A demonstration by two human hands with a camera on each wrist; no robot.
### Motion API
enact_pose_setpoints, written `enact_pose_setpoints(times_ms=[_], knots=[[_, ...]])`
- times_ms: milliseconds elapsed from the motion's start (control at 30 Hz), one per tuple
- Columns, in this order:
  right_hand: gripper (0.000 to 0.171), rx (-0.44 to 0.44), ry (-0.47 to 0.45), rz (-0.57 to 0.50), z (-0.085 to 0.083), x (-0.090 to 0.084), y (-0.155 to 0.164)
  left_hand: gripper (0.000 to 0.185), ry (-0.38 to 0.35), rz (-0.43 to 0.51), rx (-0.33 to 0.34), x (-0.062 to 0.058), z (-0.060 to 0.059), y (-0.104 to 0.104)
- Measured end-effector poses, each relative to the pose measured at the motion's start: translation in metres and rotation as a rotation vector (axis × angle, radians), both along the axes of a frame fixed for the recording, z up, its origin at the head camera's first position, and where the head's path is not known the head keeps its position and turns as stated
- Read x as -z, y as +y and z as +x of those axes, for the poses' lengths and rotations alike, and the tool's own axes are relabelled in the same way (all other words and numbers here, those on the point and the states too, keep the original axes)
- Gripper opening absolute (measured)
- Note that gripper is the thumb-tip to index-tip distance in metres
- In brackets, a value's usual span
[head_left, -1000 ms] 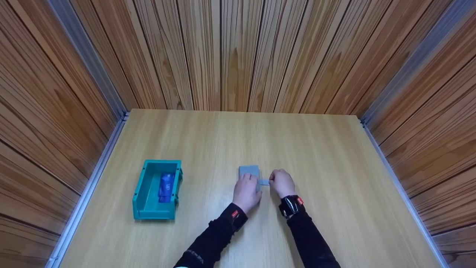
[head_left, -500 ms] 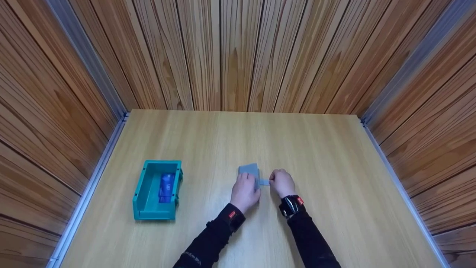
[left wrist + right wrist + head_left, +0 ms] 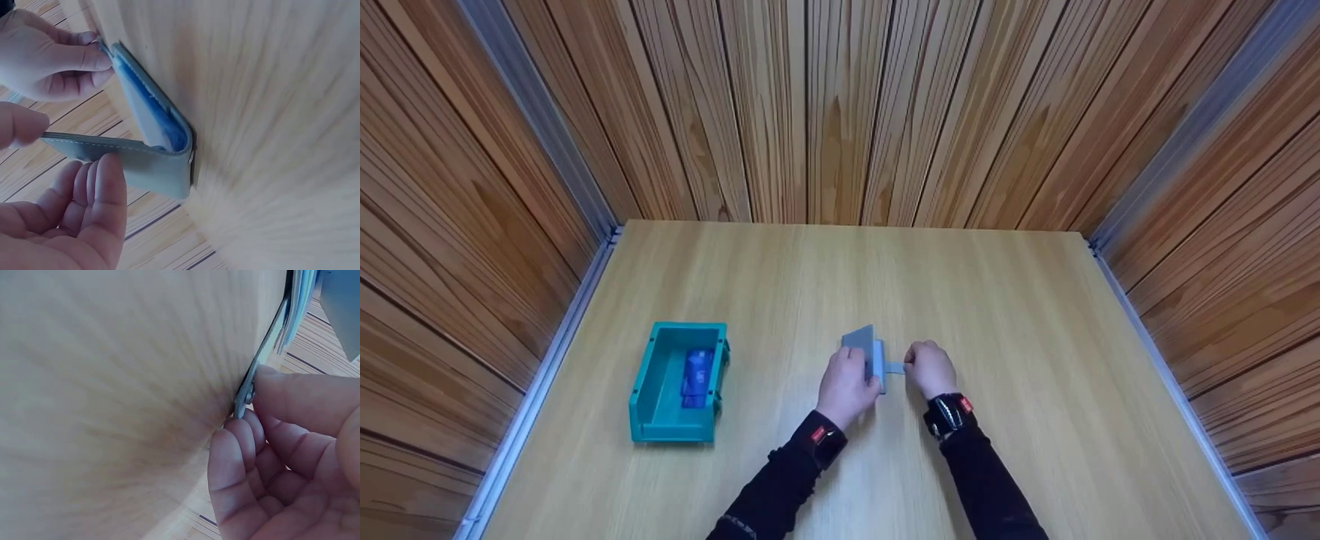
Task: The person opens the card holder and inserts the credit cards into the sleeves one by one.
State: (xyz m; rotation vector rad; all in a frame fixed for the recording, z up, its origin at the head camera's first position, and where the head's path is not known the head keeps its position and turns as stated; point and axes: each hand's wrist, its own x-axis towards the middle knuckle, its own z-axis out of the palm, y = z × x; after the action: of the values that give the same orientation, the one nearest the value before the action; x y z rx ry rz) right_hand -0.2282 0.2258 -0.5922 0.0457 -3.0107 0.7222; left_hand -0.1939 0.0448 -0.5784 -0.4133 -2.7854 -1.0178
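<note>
A grey-blue card wallet (image 3: 858, 340) with a stitched edge lies partly unfolded on the table. My left hand (image 3: 844, 386) pinches its raised cover (image 3: 160, 171) between thumb and fingers. Blue and clear plastic sleeves (image 3: 147, 112) show inside the fold in the left wrist view. From the wallet's right side sticks out a short closure strap (image 3: 895, 367). My right hand (image 3: 930, 367) pinches the end of that strap, where a metal snap button (image 3: 250, 395) sits beside the thumb.
On the left of the table stands a teal open-front bin (image 3: 671, 435). A blue packet or tube (image 3: 695, 377) lies inside it. Wood-plank walls (image 3: 840, 112) with metal corner rails enclose the table (image 3: 997, 300) at the back and both sides.
My left hand has shifted left and lifted the wallet's cover, tilting it up and exposing the sleeves. My right hand has stayed at the strap. The bin has not moved.
</note>
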Motion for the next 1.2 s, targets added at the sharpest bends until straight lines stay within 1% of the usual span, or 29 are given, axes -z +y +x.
enact_pose_setpoints(times_ms=[233, 367, 633, 800, 1000, 1200], knots=[[0.012, 0.007, -0.012, 0.006, 0.001, -0.002, 0.000, 0.018, -0.042, 0.062, -0.005, -0.009, 0.002, -0.006], [0.010, 0.012, -0.023, 0.015, 0.000, -0.004, -0.001, 0.018, -0.067, 0.096, -0.019, -0.011, 0.003, -0.009], [0.010, -0.005, -0.008, 0.020, 0.001, -0.004, -0.001, 0.019, -0.061, 0.128, -0.050, -0.007, 0.004, -0.015], [0.008, -0.007, -0.014, 0.031, 0.001, -0.003, 0.000, 0.022, -0.103, 0.189, -0.086, -0.009, 0.007, -0.019], [0.009, 0.002, -0.034, 0.019, 0.000, -0.003, -0.001, 0.021, -0.154, 0.235, -0.117, -0.011, 0.008, -0.024], [0.009, 0.010, -0.043, 0.007, 0.001, -0.004, -0.002, 0.019, -0.174, 0.262, -0.155, -0.012, 0.010, -0.027]])
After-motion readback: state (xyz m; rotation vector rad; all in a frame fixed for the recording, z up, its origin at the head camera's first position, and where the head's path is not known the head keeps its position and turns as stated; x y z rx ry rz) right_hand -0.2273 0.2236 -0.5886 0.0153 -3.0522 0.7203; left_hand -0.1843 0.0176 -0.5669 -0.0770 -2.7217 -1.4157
